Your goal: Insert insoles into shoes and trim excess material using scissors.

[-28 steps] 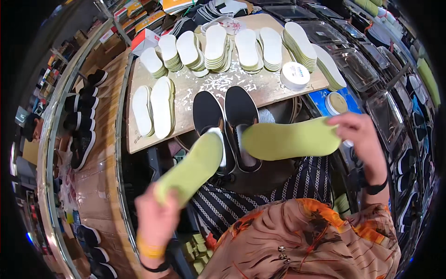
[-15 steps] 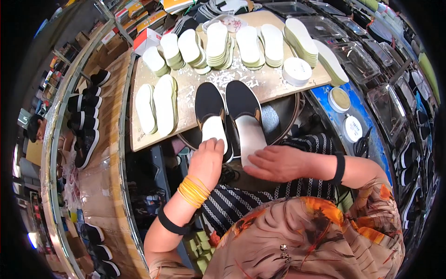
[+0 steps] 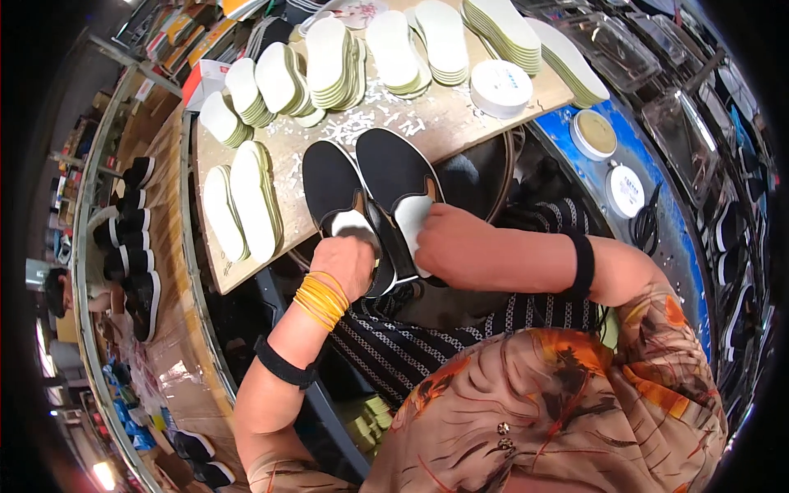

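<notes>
Shoes: the L shoe (image 3: 333, 181) & R shoe (image 3: 393, 160) sat side by side, toes pointing away from the person. Both had black cloth tops, a bit of brown trim by the opening & white edges low down.
Where: the toes showed over the near edge of the wood board (image 3: 288, 172); the backs stuck out past it, toward the lap.
Insoles: a white L insole (image 3: 351, 220) was in the L shoe, a white R insole (image 3: 408, 215) in the R one. Both looked smooth up front; the hands hid parts of the rest.
L hand (image 3: 341, 267): at the back of the L shoe, fingers bent down into it. Tips hidden, so can't tell if they gripped or just pushed.
R hand (image 3: 448, 246): on the R shoe's outer side, over the R insole, fingers curled. Tips hidden too, can't tell re: grip.
White tub (image 3: 501, 86): round, on the board's R side, colored print on top; couldn't see in.
Tan-top tub (image 3: 593, 134): round, on the blue bench (image 3: 567, 177); can't tell if the tan was lid or stuff inside.
Stacks: insole piles (image 3: 329, 62) stood along the board's far side, white on top w/ pale green layers below.
Bits: little white scraps (image 3: 353, 123) lay btwn piles & shoes.
</notes>
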`<state>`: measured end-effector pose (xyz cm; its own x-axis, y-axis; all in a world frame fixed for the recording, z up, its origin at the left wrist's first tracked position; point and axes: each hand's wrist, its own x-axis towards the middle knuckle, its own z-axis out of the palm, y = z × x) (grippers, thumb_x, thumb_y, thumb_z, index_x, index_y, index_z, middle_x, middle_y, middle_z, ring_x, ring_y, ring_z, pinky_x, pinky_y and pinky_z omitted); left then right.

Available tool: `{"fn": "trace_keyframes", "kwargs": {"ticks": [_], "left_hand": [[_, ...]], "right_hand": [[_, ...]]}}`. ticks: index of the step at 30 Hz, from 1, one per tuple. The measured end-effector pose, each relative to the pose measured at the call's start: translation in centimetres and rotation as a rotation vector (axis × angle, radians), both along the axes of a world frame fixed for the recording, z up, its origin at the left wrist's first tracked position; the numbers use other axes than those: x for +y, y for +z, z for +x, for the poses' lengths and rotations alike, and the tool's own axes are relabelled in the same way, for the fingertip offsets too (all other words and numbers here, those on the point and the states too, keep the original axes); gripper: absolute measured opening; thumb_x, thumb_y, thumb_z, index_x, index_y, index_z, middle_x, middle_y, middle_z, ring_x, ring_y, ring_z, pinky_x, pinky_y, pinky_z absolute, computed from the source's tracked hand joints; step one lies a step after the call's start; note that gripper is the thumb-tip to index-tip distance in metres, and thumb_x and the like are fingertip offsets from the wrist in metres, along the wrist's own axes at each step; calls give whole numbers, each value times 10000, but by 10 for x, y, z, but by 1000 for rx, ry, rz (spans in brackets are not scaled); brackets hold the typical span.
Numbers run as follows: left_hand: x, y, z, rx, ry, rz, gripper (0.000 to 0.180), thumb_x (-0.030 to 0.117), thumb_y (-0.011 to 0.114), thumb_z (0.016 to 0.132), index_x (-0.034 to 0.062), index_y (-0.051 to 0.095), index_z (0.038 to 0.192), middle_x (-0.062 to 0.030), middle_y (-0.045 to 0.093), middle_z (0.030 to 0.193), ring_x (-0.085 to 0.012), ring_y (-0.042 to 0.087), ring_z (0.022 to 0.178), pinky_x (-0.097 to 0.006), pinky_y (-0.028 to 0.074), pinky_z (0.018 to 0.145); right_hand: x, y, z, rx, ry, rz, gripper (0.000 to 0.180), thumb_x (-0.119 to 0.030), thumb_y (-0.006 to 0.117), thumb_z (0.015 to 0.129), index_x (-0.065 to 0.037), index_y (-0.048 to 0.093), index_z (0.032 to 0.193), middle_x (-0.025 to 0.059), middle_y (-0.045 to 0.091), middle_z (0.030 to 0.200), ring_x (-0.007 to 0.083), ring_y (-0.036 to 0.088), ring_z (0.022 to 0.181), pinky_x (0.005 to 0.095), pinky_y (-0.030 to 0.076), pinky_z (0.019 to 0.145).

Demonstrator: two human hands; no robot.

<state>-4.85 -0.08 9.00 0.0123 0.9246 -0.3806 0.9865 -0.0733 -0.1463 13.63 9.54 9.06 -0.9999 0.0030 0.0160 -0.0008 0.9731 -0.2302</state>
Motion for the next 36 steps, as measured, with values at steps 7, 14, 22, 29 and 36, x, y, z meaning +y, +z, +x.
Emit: {"fn": "trace_keyframes", "kwargs": {"ticks": [7,14,22,29,36], "left_hand": [[27,-17,-2,-28,1,-293,158,133,615,645,35,679,751,-163,652,776,-255,650,752,-332,509,640],[45,-33,-31,-389,201,-908,252,225,641,660,16,674,797,-108,664,814,-250,634,795,-361,498,683],[25,10,5,-828,725,-53,564,440,562,797,-106,530,935,-209,623,766,-286,652,665,-377,535,603],[-17,12,64,-440,458,345,655,467,668,698,-6,443,1091,-161,629,732,-340,622,692,-410,490,625],[-31,12,62,-478,216,274,628,629,567,686,8,638,747,-191,591,713,-352,592,725,-423,475,676]], "right_hand": [[-1,-4,-27,-343,78,15,130,-181,594,628,-75,662,660,112,642,688,250,623,694,358,434,718],[-1,-19,-62,-610,39,31,196,-119,529,715,-62,677,831,132,656,847,285,636,808,407,488,690],[24,64,-6,-113,119,-783,200,-143,608,750,-12,629,899,151,639,846,311,607,822,365,472,739],[38,85,34,31,-253,-549,260,-46,647,661,11,627,914,143,640,834,245,632,768,312,485,692],[61,28,40,96,-477,-623,251,-50,663,666,34,614,898,125,619,727,188,580,664,285,464,671]]}}
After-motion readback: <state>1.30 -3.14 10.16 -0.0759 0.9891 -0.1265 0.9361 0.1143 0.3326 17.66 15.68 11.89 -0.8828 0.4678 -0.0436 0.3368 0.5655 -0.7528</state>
